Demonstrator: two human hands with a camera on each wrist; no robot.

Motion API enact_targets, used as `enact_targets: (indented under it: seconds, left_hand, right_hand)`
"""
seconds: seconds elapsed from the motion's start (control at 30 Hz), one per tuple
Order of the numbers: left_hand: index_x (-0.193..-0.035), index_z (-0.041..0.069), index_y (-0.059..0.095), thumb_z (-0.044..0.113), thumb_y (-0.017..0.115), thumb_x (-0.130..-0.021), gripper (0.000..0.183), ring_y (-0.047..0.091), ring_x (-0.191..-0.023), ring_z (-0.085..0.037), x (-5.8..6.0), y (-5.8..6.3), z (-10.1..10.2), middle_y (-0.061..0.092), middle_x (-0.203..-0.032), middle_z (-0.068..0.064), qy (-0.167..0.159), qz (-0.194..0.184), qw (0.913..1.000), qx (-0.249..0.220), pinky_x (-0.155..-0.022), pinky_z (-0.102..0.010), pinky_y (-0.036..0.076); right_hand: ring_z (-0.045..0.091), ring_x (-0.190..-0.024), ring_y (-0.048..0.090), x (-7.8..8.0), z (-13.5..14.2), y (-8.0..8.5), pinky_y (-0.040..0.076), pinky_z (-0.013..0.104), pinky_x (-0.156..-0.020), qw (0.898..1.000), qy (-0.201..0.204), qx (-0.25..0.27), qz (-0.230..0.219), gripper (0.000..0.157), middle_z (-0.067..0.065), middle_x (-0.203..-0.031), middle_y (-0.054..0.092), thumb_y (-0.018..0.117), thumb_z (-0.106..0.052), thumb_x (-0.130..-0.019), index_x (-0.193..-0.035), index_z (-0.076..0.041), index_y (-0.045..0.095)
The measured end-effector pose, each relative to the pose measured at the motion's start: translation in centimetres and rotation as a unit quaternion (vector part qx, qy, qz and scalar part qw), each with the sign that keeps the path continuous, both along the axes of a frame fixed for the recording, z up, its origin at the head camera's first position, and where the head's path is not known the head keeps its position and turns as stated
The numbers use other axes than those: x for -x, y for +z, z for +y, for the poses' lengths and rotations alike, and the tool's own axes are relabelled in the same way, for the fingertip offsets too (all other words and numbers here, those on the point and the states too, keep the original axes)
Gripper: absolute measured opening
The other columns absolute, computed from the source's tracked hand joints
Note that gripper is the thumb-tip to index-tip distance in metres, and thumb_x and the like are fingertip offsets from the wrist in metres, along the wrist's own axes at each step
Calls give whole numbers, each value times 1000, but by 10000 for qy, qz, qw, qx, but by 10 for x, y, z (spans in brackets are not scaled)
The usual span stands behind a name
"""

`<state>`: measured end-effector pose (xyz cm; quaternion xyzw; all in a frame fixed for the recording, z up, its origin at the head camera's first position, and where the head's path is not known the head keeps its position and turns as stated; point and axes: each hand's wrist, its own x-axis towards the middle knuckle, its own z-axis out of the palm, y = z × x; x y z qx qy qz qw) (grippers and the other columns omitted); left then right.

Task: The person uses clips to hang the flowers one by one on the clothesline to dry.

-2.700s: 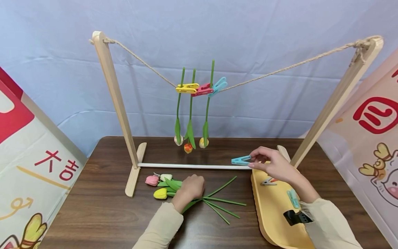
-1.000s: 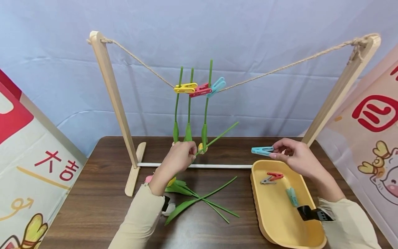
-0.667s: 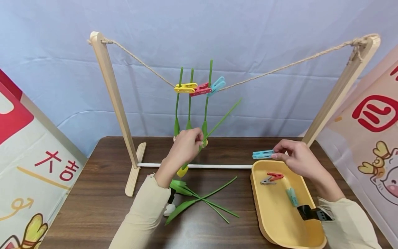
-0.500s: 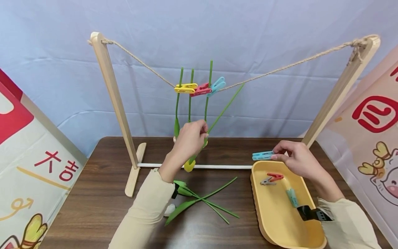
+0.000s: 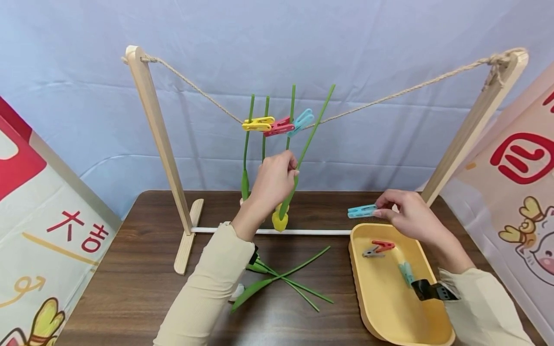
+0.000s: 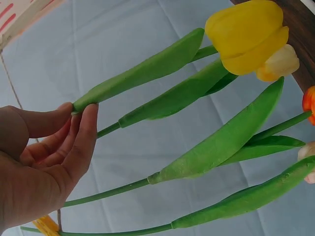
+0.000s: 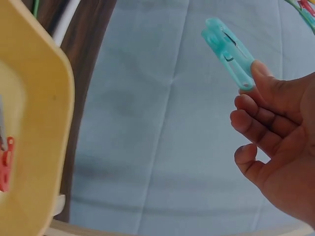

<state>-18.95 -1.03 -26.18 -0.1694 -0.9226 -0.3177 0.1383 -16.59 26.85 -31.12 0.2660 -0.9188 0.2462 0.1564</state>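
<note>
My left hand (image 5: 277, 178) pinches the stem of a yellow tulip (image 6: 246, 34) that hangs bloom down, its stem end reaching up past the rope (image 5: 368, 109). In the left wrist view, thumb and fingertips grip it where leaf meets stem. Just left of it, three more tulips hang from the rope by a yellow clothespin (image 5: 258, 124), a red clothespin (image 5: 279, 126) and a blue clothespin (image 5: 301, 122). My right hand (image 5: 409, 214) pinches another light blue clothespin (image 7: 229, 53) between thumb and finger, above the tray's far edge.
Wooden posts (image 5: 157, 139) hold the rope at both ends, joined below by a white rod (image 5: 311, 232). A yellow tray (image 5: 361, 298) at right holds a red clothespin (image 5: 383, 246), a grey one and a green one (image 5: 406, 274). Loose tulips (image 5: 255, 290) lie crossed on the table.
My left hand has left the bunch on the table, lifting the yellow tulip up and rightward to the rope. My right hand has moved slightly right with the blue clothespin, whose jaws have closed.
</note>
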Motion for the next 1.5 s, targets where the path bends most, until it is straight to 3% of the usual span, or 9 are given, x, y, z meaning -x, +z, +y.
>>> enact_targets:
  seconds: [0.17, 0.37, 0.6, 0.77, 0.97, 1.27, 1.5]
  left_hand:
    - [-87, 2, 57, 7, 60, -88, 6, 58, -75, -19, 1, 0, 0, 61, -80, -7, 10, 35, 10000, -50, -69, -33, 45]
    - [-87, 1, 57, 7, 61, -87, 7, 58, -75, -20, 1, -1, 0, 61, -80, -7, 34, -31, 9999, -126, -70, -33, 45]
    - [-86, 2, 57, 7, 61, -87, 7, 57, -73, -19, 2, -3, 1, 61, -80, -7, 50, -56, 9999, -145, -68, -32, 45]
    - [-86, 2, 57, 7, 61, -87, 7, 58, -74, -19, 2, -4, 1, 61, -80, -7, 61, -53, 9998, -175, -68, -33, 45]
    - [-86, 2, 57, 7, 61, -87, 7, 57, -74, -19, 3, -4, 0, 61, -80, -7, 83, -58, 9997, -210, -70, -34, 44]
    - [-84, 3, 55, 7, 61, -87, 7, 56, -70, -19, 2, -6, 1, 61, -78, -6, 111, -11, 9998, -175, -64, -31, 44]
    - [-79, 4, 54, 5, 63, -85, 11, 58, -68, -21, 0, -10, 3, 61, -74, -7, 22, 297, 9996, 27, -60, -33, 44]
  right_hand:
    - [4, -54, 43, 7, -12, 22, 36, 22, -49, 9991, 79, -2, 417, 15, -2, -67, 58, 72, 3, -73, -72, -8, 62]
    - [7, -49, 36, 17, -35, 59, 31, 24, -46, 9960, 38, -53, 896, 13, -1, -66, 56, 72, 0, -74, -70, -6, 61]
    - [14, -56, 43, 25, -68, 109, 30, 24, -54, 9922, -59, -11, 1246, 8, 6, -66, 58, 70, -1, -76, -72, 0, 63]
    - [19, -61, 47, 28, -84, 133, 30, 24, -57, 9886, -235, 201, 1474, 8, 12, -68, 59, 69, -1, -77, -73, 3, 63]
    - [26, -62, 50, 30, -96, 147, 32, 32, -60, 9851, -613, 269, 1587, 8, 17, -70, 59, 65, 1, -79, -74, 7, 63]
    - [27, -65, 49, 37, -105, 150, 34, 35, -59, 9958, -575, -184, 694, 11, 14, -67, 58, 65, -4, -80, -71, 3, 63]
    - [27, -64, 50, 38, -109, 149, 34, 35, -58, 9978, -494, -252, 376, 12, 12, -65, 58, 65, -4, -80, -70, 2, 63]
